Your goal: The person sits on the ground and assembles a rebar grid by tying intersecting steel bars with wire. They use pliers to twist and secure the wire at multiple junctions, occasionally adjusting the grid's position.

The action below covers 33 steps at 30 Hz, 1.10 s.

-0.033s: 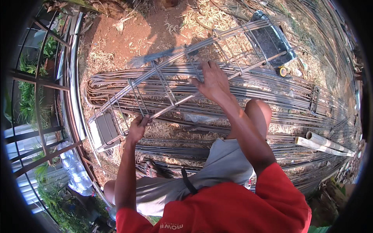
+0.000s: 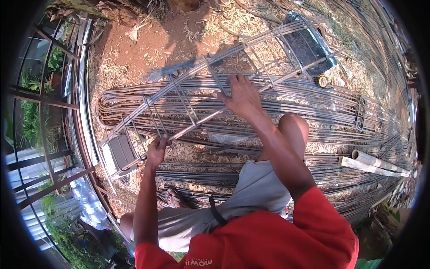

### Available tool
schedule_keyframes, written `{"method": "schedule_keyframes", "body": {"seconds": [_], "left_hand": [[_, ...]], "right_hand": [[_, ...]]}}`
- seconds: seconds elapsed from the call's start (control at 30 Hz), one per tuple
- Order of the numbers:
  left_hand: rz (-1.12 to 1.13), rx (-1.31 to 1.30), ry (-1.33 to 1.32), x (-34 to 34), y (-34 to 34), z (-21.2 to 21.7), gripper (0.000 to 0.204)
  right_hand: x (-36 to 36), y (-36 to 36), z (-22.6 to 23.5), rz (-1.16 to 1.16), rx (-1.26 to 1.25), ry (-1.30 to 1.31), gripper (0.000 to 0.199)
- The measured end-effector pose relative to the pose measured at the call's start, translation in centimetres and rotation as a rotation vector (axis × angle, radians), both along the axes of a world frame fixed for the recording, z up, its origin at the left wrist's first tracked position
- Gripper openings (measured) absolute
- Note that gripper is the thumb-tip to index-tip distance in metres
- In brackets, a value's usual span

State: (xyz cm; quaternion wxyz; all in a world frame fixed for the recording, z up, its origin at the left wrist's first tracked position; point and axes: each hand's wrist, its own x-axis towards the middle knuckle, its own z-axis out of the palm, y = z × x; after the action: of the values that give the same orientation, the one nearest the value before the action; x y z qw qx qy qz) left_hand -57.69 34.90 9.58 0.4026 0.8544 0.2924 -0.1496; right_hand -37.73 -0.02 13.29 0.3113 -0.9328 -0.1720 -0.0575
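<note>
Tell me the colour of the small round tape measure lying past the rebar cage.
Yellow with a black centre: the tape measure, clearest in the head view.

It is bright and sunny outside. The sun makes the red dirt (image 2: pixel 148 45) glow, and dark shadows lie across it near the top. The steel bars (image 2: pixel 313 96) shine a bit. The middle looks sharp and clear. Near the edges, straight things bend into curves, and the corners go black. The green plants (image 2: pixel 31 121) on the left look darker.
</note>
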Motion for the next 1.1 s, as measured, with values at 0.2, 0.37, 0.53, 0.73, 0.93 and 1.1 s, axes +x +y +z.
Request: {"method": "schedule_keyframes", "body": {"seconds": [0.2, 0.37, 0.53, 0.73, 0.93, 1.1], "left_hand": [[0.211, 0.47, -0.057, 1.2, -2.5, -2.7, 0.088], [0.233, 0.683, 0.075, 3.5, -2.8, -3.4, 0.106], [0.291, 0.792, 0.153, 4.1, -4.0, -3.2, 0.114], [0.297, 0.827, 0.134, 4.1, -3.9, -3.7, 0.114], [0.278, 0.888, 0.157, 4.0, -3.5, -4.3, 0.104], [0.225, 0.861, 0.143, 3.9, -3.1, -4.2, 0.095]], "right_hand": [[1.0, -3.0, -4.4, 0.193, -0.115, 0.485, 0.067], [2.2, -3.0, -5.4, 0.231, -0.039, 0.363, 0.054], [2.1, -3.6, -6.5, 0.269, 0.106, 0.238, 0.043], [1.9, -3.5, -7.7, 0.234, 0.212, 0.166, 0.046], [2.2, -3.6, -7.2, 0.235, 0.246, 0.181, 0.044], [3.6, -6.5, -4.0, 0.086, 0.375, 0.152, 0.032]]}}
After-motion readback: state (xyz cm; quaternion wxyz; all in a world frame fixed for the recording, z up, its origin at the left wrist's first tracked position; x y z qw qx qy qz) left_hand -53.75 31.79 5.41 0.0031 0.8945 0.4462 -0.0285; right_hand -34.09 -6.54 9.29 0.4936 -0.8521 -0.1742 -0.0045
